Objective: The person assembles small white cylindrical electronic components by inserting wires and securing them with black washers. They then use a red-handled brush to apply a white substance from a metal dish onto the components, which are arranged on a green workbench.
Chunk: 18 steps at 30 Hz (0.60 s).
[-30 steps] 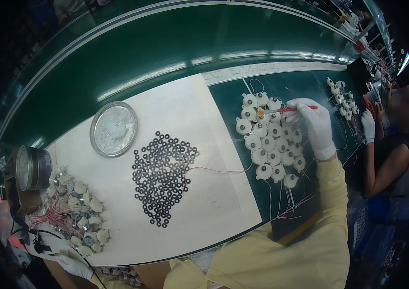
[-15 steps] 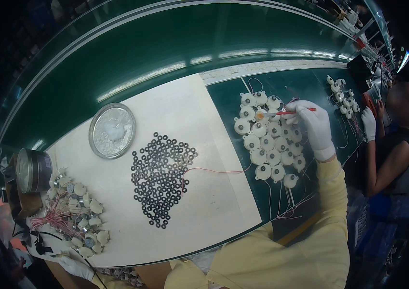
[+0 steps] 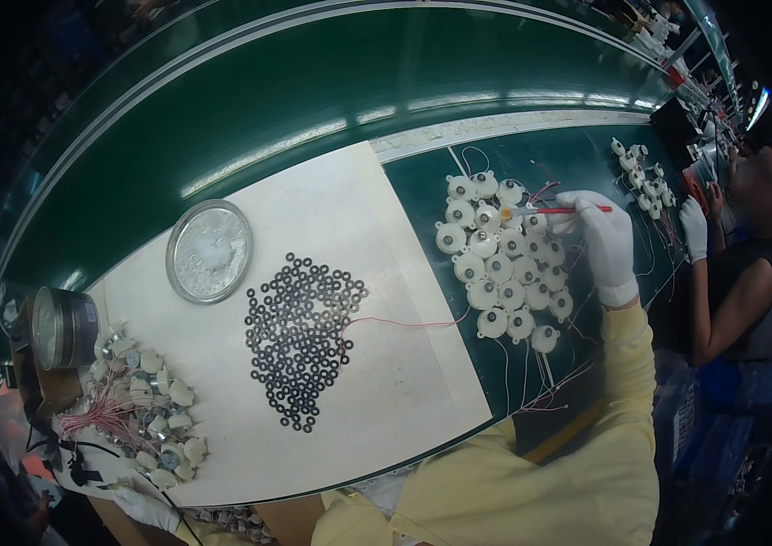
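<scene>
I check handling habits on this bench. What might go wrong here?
The brush in the right hand works among tightly packed white round parts, so neighbours may get smeared or nudged. Thin red wires trail across the sheet; a sleeve might snag them and scatter the black rings.

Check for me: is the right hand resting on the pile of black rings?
No, the right hand holds a red brush over the white round parts, well apart from the black rings.
</scene>
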Each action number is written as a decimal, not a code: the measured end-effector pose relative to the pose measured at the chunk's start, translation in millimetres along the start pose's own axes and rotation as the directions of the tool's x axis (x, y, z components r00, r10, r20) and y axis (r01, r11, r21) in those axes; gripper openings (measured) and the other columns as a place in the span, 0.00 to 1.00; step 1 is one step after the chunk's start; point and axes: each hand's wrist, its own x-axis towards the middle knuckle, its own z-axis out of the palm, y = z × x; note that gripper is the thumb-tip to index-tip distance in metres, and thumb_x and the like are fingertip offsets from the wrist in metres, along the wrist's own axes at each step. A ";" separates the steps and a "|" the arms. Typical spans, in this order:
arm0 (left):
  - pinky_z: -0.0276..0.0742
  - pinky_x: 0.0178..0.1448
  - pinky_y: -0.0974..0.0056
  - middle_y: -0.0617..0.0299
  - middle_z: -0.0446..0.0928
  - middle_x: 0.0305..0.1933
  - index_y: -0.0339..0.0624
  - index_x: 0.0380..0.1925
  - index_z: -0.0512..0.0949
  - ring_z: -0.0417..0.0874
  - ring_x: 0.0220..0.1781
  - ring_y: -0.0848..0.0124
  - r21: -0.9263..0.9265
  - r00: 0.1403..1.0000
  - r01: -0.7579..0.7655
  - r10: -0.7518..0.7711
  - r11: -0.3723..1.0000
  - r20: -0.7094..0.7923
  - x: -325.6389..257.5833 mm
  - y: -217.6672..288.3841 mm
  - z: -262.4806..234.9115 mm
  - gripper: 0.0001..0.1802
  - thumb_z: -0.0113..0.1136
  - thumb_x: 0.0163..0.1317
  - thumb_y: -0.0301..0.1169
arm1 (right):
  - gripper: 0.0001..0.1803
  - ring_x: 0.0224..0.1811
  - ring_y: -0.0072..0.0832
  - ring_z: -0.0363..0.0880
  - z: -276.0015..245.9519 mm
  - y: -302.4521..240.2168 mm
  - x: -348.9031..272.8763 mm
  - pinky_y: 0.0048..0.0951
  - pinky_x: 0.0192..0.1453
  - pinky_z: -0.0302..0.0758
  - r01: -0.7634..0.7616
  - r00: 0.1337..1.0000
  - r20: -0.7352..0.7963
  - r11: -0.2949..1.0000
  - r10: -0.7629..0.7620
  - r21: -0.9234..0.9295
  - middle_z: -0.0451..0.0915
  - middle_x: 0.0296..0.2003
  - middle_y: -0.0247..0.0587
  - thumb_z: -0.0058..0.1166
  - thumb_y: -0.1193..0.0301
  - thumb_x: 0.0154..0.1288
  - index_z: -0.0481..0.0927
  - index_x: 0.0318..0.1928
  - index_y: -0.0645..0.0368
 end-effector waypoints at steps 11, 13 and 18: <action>0.75 0.59 0.55 0.39 0.76 0.56 0.29 0.50 0.75 0.79 0.55 0.48 0.160 0.996 -0.078 0.071 0.984 0.049 3.8 -34.4 3.1 0.15 0.47 0.74 0.31 | 0.21 0.30 0.24 0.82 0.2 7.5 4.3 0.21 0.38 0.76 -0.104 0.989 -0.099 0.994 0.107 0.032 0.86 0.34 0.47 0.46 0.64 0.78 0.81 0.50 0.73; 0.77 0.59 0.56 0.40 0.76 0.56 0.30 0.51 0.75 0.79 0.55 0.49 0.236 0.991 -0.132 0.125 0.963 0.044 6.3 -46.7 2.5 0.15 0.47 0.74 0.31 | 0.21 0.30 0.22 0.81 2.7 8.2 5.3 0.20 0.38 0.75 -0.101 0.990 -0.095 0.994 0.105 0.049 0.86 0.33 0.46 0.46 0.63 0.78 0.81 0.51 0.72; 0.78 0.61 0.57 0.39 0.76 0.58 0.31 0.53 0.75 0.80 0.57 0.50 0.321 0.990 -0.138 0.136 0.937 0.031 5.1 -32.8 2.4 0.15 0.48 0.74 0.30 | 0.21 0.30 0.21 0.81 1.4 11.5 7.0 0.20 0.39 0.75 -0.120 0.987 -0.098 0.990 0.128 0.079 0.86 0.33 0.45 0.46 0.64 0.78 0.81 0.51 0.72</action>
